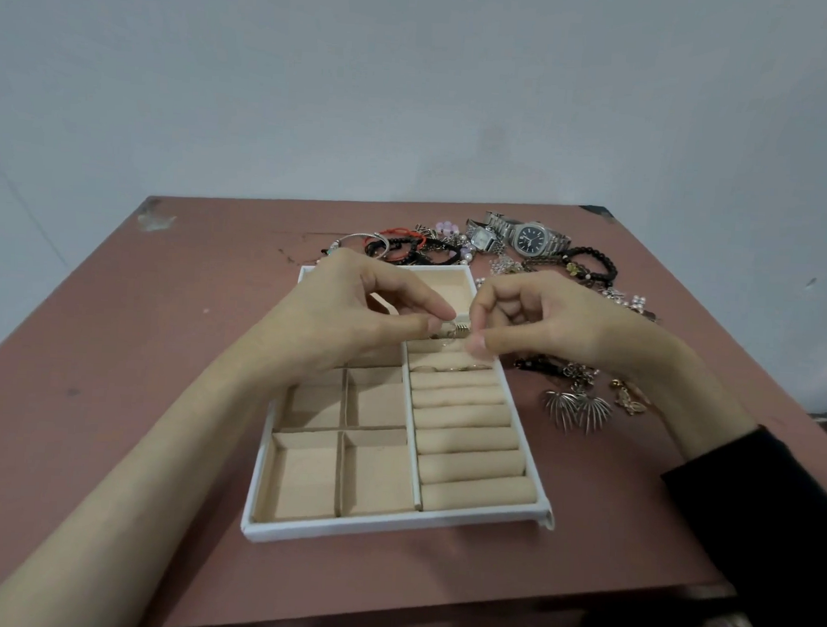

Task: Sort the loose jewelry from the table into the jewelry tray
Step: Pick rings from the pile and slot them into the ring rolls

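Head view: on a reddish table [160,348], a white jewelry tray [391,528] sits at frame centre, with loose jewelry [533,238] heaped above and to its right. Over the tray's ring rolls [463,419], the left hand [354,310] and right hand [545,320] each pinch one small ribbed metal piece [456,330], likely a ring. The next move, it seems, is seating it in a free slot between the rolls.

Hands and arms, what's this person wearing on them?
The left hand and forearm are bare, no sleeve in view. The right hand is bare too; a black sleeve covers that arm from mid-forearm back. No gloves, watch or rings show.
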`<state>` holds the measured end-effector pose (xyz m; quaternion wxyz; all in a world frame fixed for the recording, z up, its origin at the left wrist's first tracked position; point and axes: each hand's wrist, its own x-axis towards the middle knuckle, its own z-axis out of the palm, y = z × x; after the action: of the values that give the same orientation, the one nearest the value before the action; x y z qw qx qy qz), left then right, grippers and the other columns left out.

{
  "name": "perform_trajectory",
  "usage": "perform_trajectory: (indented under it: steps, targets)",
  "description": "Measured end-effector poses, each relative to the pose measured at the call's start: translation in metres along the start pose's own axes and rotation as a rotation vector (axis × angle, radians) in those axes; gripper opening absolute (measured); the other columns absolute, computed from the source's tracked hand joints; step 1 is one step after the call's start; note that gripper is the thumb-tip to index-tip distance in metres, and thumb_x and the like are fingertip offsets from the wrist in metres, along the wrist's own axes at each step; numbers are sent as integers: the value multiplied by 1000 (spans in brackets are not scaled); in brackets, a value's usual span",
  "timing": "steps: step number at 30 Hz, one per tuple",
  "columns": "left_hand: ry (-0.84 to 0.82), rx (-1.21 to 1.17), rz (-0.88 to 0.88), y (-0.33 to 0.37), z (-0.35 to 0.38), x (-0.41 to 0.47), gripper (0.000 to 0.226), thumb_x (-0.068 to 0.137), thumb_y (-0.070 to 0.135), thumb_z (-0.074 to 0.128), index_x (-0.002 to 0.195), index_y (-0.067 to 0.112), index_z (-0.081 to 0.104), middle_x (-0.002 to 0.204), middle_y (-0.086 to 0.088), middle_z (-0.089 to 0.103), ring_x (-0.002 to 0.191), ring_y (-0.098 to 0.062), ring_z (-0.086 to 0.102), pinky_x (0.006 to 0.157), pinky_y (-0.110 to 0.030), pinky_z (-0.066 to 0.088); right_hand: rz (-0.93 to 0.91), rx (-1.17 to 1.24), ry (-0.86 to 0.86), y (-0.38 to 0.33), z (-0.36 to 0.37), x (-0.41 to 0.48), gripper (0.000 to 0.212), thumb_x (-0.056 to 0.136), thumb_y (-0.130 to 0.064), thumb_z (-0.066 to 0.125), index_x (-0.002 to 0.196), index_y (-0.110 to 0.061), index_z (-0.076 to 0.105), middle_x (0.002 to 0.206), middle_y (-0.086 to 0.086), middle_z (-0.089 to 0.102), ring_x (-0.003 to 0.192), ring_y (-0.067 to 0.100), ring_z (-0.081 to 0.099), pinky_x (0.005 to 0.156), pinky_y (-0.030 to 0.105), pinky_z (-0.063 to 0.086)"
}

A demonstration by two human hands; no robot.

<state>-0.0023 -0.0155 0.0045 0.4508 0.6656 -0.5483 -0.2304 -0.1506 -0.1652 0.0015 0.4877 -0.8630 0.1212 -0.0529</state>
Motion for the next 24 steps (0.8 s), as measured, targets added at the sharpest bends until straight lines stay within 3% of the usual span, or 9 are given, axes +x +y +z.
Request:
perform_trajectory:
  steps: [2,5,10,14,17,19,22,24]
  targets:
    - [-45,1,7,1,0,-2,10,75,13,74,81,20,76,75,-7,71,56,-6,51,55,-12,39,-10,34,87,0,0,1,16,79,-20,69,79,-9,59,61,15,48,54,16,42,51,18,35]
    - [-109,14,9,1,1,-4,10,75,11,75,81,18,77,65,-11,65,47,-1,42,50,-10,34,-15,34,202,-1,0,1,12,85,-17,64,77,-9,58,53,4,46,44,6,39,46,9,32]
    - [-178,26,-32,-1,0,-5,9,73,12,77,78,19,77,60,-16,60,52,-6,41,50,-14,35,0,21,245,-2,1,0,14,86,-21,63,79,-9,59,56,7,45,43,6,38,43,7,31]
    - [-232,38,-23,-1,-2,-6,10,71,16,78,79,23,77,80,-24,67,61,-12,46,61,-27,38,2,25,238,-2,1,1,15,86,-21,64,78,-10,59,60,11,45,45,7,39,44,7,33]
    - [-250,51,-11,-1,-3,-5,12,67,26,79,78,26,77,84,-24,68,65,-27,46,63,-39,39,3,20,235,-1,1,1,14,85,-22,65,76,-12,60,60,11,46,48,10,41,46,9,35]
    - [-264,73,-3,-1,-3,-5,12,68,22,80,79,25,77,79,-14,68,70,-33,50,66,-43,42,-1,23,233,0,1,2,14,84,-22,65,75,-13,60,58,9,47,49,12,41,48,10,36]
    - [-281,92,-17,-4,-3,-5,12,71,13,79,80,21,77,69,10,64,67,-12,54,68,-27,44,-2,31,229,0,1,3,14,84,-21,65,74,-13,60,55,6,47,48,11,42,49,11,37]
    - [-291,101,-19,-3,-3,-5,13,71,11,78,82,19,77,69,16,60,67,0,53,68,-15,43,-2,24,227,0,1,3,14,84,-21,65,75,-13,60,54,6,47,47,10,41,48,10,37]
